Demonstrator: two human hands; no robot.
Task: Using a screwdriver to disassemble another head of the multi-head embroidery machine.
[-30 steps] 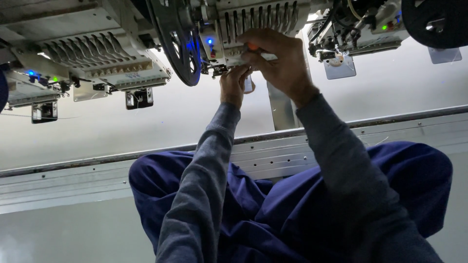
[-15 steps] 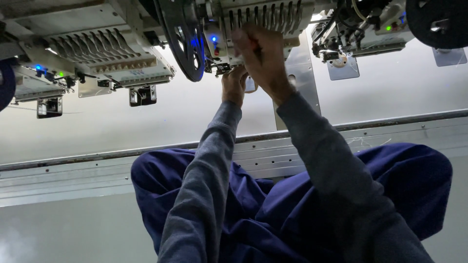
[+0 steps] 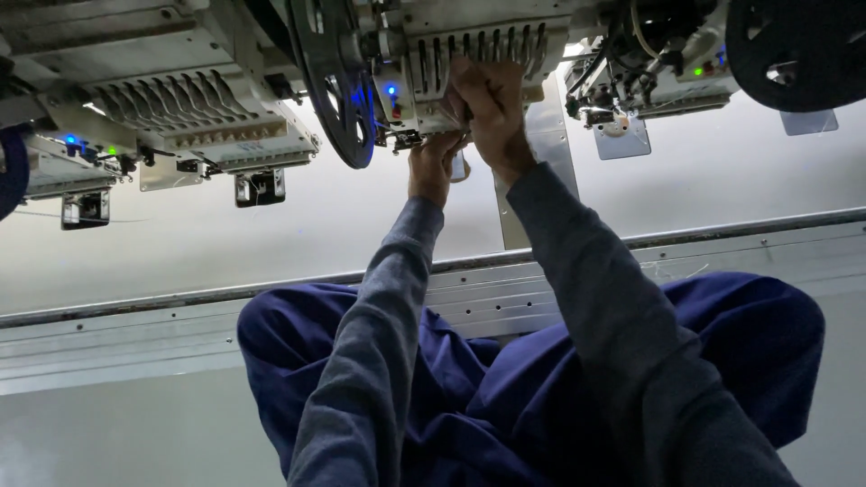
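Observation:
Both my arms, in grey sleeves, reach up to the middle embroidery machine head (image 3: 492, 45), a white block with a row of slotted needle bars. My right hand (image 3: 487, 104) is curled into a fist against the front of that head, just under the slots; nothing shows in it. My left hand (image 3: 433, 167) is lower, and its fingertips press on the small metal parts at the head's underside, which hide the fingers. The two hands almost touch.
A black reel wheel (image 3: 336, 86) hangs just left of the hands, with blue lights beside it. More machine heads sit at the left (image 3: 194, 122) and right (image 3: 649, 81). A grey metal table rail (image 3: 162, 320) runs across, above my blue-trousered knees (image 3: 749, 334).
My right hand has slid left and down from the head's right side to its front and closed into a fist. The left hand has stayed under the head.

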